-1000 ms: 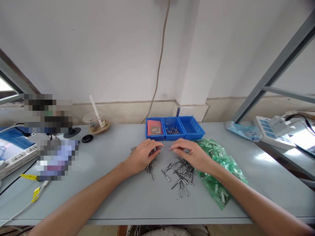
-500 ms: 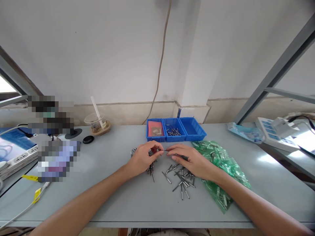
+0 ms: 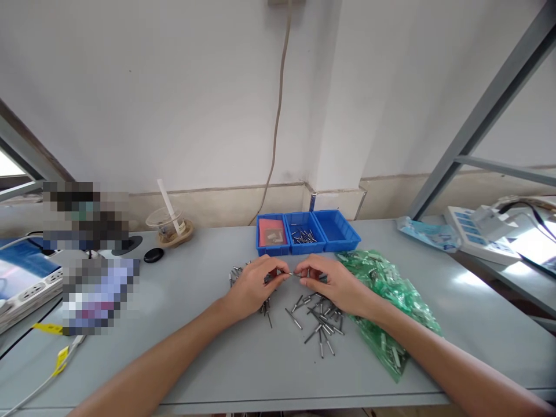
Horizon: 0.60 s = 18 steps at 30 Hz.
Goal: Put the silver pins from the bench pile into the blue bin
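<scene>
1. Table, grey, one; its near edge lies closest to me.
2. Loose pins, metal, a scattered heap; on the table below my right hand, pointing in many directions, some touching and crossing.
3. Single pin, lying slantwise just left of that heap.
4. Bag, green, see-through plastic, with small pale and metallic pieces inside; flat on the table, partly under my right forearm.
5. Left hand: my thumb and forefinger are drawn together in a narrow pinch on one end of a metal pin.
6. Right hand: mine also, fingertips closed on the pin's other end. The pin lies roughly level between both hands, above the table; whether it is one piece or two I cannot tell. Something dark shows beneath these fingers, too small to make out.
7. Second heap, metal pins, partly hidden behind and beneath my left hand.
8. Bins, blue plastic, three, side by side beyond my hands: left bin with a red packet; middle bin with more pins; right bin.
9. Cup, clear, with a white straw, far left.
10. Wall, pale, with a hanging cable.
</scene>
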Tool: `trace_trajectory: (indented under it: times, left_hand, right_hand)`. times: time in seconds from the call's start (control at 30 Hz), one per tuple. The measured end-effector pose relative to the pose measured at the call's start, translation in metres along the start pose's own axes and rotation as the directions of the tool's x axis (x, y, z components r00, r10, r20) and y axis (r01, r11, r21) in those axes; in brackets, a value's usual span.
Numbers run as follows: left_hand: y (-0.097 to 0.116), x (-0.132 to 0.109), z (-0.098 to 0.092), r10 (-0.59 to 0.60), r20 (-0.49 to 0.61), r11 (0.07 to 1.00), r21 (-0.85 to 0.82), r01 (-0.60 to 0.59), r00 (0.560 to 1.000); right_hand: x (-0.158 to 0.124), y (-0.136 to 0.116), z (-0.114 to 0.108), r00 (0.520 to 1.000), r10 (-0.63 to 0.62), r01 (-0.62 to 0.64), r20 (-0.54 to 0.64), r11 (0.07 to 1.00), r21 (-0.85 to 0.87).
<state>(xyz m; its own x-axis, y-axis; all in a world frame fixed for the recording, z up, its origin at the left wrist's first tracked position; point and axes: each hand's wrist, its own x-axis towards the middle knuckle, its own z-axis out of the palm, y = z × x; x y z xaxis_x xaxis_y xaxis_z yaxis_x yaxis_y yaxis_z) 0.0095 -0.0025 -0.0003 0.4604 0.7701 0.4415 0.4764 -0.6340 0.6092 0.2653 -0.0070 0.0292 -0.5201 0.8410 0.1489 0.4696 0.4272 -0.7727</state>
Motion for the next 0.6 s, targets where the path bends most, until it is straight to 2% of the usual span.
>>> trace_trajectory:
  times: [0.13,0.3,0.37,0.6]
  left_hand:
    - [-0.003,-0.001,0.001,0.048,-0.009,0.998,0.05,-0.047,0.999]
    - [-0.008,-0.002,0.0,-0.106,-0.078,0.994,-0.008,0.105,0.991]
    - [-0.011,-0.002,-0.001,-0.131,-0.098,0.991,-0.012,0.131,0.987]
    - [-0.015,0.0,-0.006,0.045,-0.086,0.993,0.114,-0.035,0.995]
  right_hand:
    - [0.0,0.003,0.0,0.999,-0.032,0.031,-0.016,0.998,-0.06]
    - [0.002,0.012,-0.004,0.992,-0.006,0.0,-0.124,0.999,-0.041]
    - [0.003,0.015,-0.006,0.984,0.032,-0.034,-0.176,0.999,-0.008]
    - [0.005,0.016,-0.011,0.957,0.115,-0.07,-0.267,0.982,0.173]
